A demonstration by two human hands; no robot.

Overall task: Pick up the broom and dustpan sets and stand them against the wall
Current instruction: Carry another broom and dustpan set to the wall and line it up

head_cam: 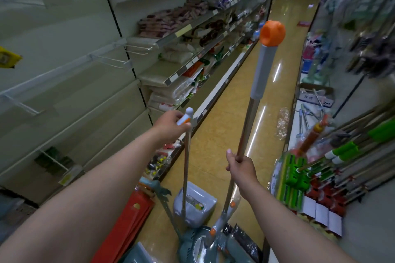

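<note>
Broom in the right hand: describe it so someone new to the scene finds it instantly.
Look down the middle of the yellow aisle floor between the shelving. The right hand grips a thin metal pole rising toward the camera: that is the broom. Unlike the shorter dustpan handle in the left hand, it has a grey sleeve and a large orange cap.

Grey broom (252, 100) with orange cap stands upright beside the grey dustpan (193, 205) on its thin upright pole.

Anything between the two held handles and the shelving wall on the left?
Yes. Low down, red flat packs and a teal-handled tool lean at the shelf base. Left hand holds the dustpan handle, right hand the broom handle.
</note>
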